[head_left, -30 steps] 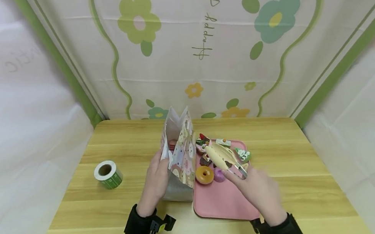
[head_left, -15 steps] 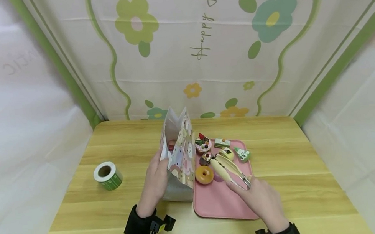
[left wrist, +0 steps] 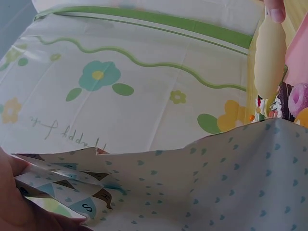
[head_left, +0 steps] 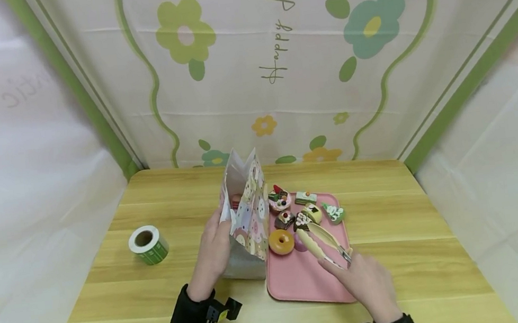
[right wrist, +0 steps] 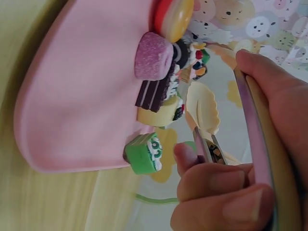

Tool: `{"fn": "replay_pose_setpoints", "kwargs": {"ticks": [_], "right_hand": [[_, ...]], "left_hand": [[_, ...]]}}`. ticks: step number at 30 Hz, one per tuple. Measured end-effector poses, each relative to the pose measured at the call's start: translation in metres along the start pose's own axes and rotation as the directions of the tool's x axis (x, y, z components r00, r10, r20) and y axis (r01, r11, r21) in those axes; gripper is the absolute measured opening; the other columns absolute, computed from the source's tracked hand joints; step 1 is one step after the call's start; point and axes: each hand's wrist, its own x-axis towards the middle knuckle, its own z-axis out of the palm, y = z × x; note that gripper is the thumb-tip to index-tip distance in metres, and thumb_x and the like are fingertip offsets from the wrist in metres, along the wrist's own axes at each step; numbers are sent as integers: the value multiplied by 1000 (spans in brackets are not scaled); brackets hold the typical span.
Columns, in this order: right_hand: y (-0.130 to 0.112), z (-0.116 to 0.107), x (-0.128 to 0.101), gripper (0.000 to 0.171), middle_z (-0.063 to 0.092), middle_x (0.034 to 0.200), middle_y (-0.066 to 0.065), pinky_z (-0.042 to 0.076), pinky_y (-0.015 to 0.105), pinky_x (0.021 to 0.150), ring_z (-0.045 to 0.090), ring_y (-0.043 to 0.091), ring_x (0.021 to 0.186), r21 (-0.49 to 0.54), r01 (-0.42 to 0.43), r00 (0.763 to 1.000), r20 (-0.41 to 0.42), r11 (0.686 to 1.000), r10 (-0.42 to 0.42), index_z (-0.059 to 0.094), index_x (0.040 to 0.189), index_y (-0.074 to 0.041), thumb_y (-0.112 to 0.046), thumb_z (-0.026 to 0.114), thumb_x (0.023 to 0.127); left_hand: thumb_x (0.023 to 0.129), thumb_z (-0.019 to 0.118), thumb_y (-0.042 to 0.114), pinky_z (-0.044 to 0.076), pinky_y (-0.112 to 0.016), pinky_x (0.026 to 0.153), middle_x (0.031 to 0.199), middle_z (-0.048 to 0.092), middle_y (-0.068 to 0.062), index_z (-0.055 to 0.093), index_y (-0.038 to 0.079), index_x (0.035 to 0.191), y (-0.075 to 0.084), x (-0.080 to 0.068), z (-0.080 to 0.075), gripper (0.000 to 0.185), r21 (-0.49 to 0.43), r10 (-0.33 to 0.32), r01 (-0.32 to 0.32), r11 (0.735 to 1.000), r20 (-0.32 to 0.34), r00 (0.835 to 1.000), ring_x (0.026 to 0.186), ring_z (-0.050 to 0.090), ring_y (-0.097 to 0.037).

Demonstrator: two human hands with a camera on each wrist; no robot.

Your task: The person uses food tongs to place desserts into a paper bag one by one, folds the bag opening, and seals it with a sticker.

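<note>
Cream plastic tongs (head_left: 319, 240), gripped by right hand (head_left: 367, 282); patterned paper bag (head_left: 246, 221) held by left hand (head_left: 212, 255). Tips best closed squarely around one toy cake.

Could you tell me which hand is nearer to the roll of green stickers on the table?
The left hand, which grips the paper bag just right of the sticker roll; the right hand holds tongs over the pink tray.

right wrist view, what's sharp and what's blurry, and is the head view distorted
Right wrist view: the toy cakes and pink tray are fairly sharp, while the right hand and tongs close to the lens are soft. Head view: wide-angle bending curves the table edges and backdrop; lighting is even, no glare.
</note>
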Motion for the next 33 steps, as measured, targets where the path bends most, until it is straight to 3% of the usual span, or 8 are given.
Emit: {"fn": "replay_pose_setpoints", "kwargs": {"ticks": [4,6,11,13,27,33], "right_hand": [[3,3,0,75,36,52,2,20,31,38,34,17,42,-6,0,1000,3,1000,0,43,59,-12,-87,37,56],[4,5,1,76,37,52,3,21,31,37,35,18,42,-9,-2,1000,3,1000,2,43,59,-12,-88,37,56],[6,9,1,77,40,53,4,23,32,38,38,19,43,-18,-6,1000,16,1000,6,47,61,-12,-88,37,56],[7,10,1,77,41,52,4,23,32,38,38,19,43,-21,-5,1000,19,1000,5,48,62,-12,-88,37,56],[10,16,1,80,43,53,5,25,33,37,39,19,43,-29,-6,999,31,1000,7,52,69,-11,-88,34,56],[11,20,2,77,42,52,4,23,33,37,38,19,42,-51,4,1000,30,999,-2,48,61,-13,-88,34,56]], "left_hand": [[96,33,22,38,-43,86,119,49,-6,41,15,133,2,0,0,38,8,6,-6,1000,3,1000,104,48,-21],[96,33,18,36,-45,88,122,47,-10,39,11,134,12,-3,-1,40,13,-12,12,1000,7,1000,107,46,-23],[95,32,18,34,-44,91,126,44,-8,36,7,136,11,-3,-1,43,18,-27,27,999,7,1000,112,42,-22],[95,32,22,35,-42,91,125,44,-4,36,10,136,1,0,1,43,16,-13,13,1000,-1,1000,111,42,-19],[95,34,24,38,-42,85,119,49,-1,40,19,133,1,-1,0,39,6,-20,20,1000,0,1000,103,48,-18],[95,34,21,37,-42,86,121,49,1,37,16,137,2,0,1,42,-23,10,-10,1000,9,1000,104,48,-18]]}}
